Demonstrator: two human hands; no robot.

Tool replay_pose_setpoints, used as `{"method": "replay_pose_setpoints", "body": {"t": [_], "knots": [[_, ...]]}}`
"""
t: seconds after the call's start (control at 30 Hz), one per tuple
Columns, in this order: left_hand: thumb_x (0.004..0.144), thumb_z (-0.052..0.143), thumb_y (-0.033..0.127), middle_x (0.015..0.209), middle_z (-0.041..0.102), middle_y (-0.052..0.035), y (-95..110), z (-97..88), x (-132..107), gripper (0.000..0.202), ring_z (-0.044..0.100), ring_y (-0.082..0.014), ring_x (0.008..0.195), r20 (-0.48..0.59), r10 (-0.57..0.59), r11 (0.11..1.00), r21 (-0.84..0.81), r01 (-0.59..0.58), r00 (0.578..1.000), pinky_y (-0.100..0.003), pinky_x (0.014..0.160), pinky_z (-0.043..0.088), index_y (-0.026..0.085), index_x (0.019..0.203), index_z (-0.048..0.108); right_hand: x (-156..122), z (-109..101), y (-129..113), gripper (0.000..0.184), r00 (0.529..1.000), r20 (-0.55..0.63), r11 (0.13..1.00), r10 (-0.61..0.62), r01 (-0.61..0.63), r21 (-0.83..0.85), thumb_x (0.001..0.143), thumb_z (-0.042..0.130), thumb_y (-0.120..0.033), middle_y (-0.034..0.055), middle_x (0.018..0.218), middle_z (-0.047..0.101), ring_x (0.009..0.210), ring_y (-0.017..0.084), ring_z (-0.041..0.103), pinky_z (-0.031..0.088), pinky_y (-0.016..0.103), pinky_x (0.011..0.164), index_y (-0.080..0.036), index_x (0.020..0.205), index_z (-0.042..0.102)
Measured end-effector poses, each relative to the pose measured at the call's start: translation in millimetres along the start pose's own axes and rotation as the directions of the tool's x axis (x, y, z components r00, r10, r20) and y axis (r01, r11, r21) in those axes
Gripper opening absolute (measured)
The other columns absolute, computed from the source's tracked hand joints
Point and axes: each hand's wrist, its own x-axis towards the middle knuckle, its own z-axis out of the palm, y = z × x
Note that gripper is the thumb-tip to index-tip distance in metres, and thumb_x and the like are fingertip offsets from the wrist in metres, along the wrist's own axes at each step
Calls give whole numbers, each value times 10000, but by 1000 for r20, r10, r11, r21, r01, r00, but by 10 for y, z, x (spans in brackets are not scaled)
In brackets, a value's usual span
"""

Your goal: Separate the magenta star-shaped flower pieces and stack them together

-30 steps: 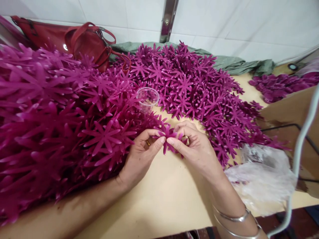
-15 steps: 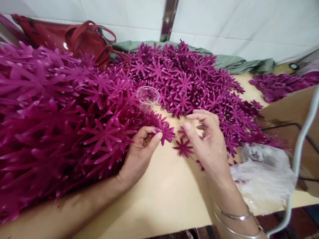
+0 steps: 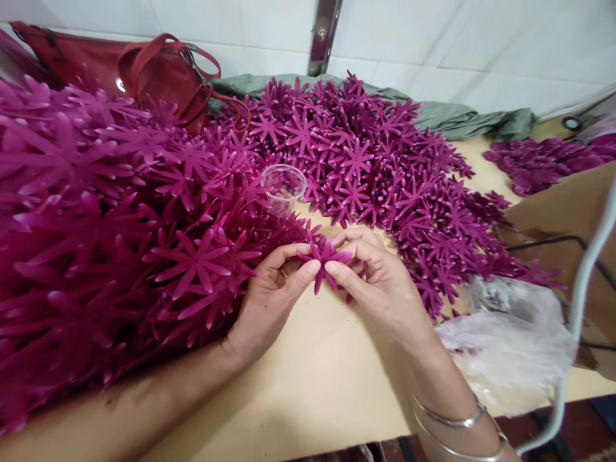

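A magenta artificial flower (image 3: 323, 258) with narrow, finger-like petals is pinched between both hands, just above the table. My left hand (image 3: 274, 289) grips its left side between thumb and forefinger. On the right side, my right hand (image 3: 380, 282) closes thumb and fingers on its petals. Whether several flower layers are stacked there I cannot tell. Close against my left forearm rises a big heap of like flowers (image 3: 197, 263). Beyond my right hand spreads another pile of them (image 3: 356, 160). A clear plastic cup (image 3: 283, 183) stands between the two heaps.
A red handbag (image 3: 110, 70) lies behind the left heap, near the tiled wall. Green cloth (image 3: 452, 120) runs along the back. At right are a crumpled plastic bag (image 3: 510, 359), a cardboard box (image 3: 568, 224) and a pale cable (image 3: 584, 282). The cream tabletop (image 3: 289, 398) lies in front.
My right hand has moved left and closed on the flower that my left hand holds. The left hand has stayed nearly in place.
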Motion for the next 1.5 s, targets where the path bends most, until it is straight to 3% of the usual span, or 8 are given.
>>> {"method": "replay_pose_setpoints", "body": {"t": [0.3,0.47,0.6,0.73,0.87,1.13,1.33,1.5], "knots": [[952,709,331,902,625,24,-10,-23,-44,143,534,-106,837,-22,-17,1000,5,17,1000,-230,825,445,210,940,634,-8,-10,2,374,979,-178,992,97,-81,95,986,638,-407,35,1013,634,1031,219,619,437,422,999,-227,669,555],[941,716,315,854,598,31,-16,-17,-31,158,510,-103,797,-41,-14,999,40,15,999,-221,784,434,202,901,612,2,-66,4,193,923,-380,989,61,-107,-100,927,695,-389,90,1176,632,1206,285,589,425,488,1047,-240,839,609],[891,763,299,837,642,32,-19,-12,-20,153,542,-107,770,-29,-12,998,61,14,999,-221,748,454,205,892,642,-3,-26,-40,215,967,-245,980,-72,23,-199,908,725,-437,108,1329,610,1340,326,526,380,555,1120,-275,1049,713],[900,750,322,897,694,2,-2,-7,-24,138,609,-138,854,-10,-18,995,100,19,1000,-249,828,495,198,916,692,-9,37,-49,24,977,-112,955,-184,150,-255,898,759,-297,56,1271,697,1272,301,577,373,540,1117,-290,916,745],[967,670,377,1081,724,-41,-7,-11,-43,196,644,-185,1027,-34,-47,993,104,50,998,-317,967,504,225,1081,715,-17,17,-7,52,976,-206,989,-66,37,-143,944,704,-271,47,1146,727,1163,257,639,437,483,1066,-264,892,703],[965,677,367,1089,718,-47,-19,-27,-68,195,655,-194,1017,-43,-72,995,64,74,996,-323,897,542,252,1122,692,-15,-50,26,199,959,-222,983,175,-158,91,983,655,-400,31,1006,672,934,200,638,496,370,897,-237,870,669],[935,720,387,1110,729,-60,31,-6,-43,235,652,-199,1069,29,1,999,50,-2,1000,-335,1011,502,215,1095,727,9,-6,-43,365,992,-83,992,95,-87,97,952,689,-460,36,903,669,981,230,626,498,403,924,-242,674,599],[919,727,294,889,667,-5,37,-5,-26,114,605,-141,850,-2,38,990,135,-38,999,-253,828,505,200,868,686,19,21,-48,455,994,-61,992,87,-81,97,959,669,-491,7,745,601,800,198,587,495,375,833,-236,597,562]]}}
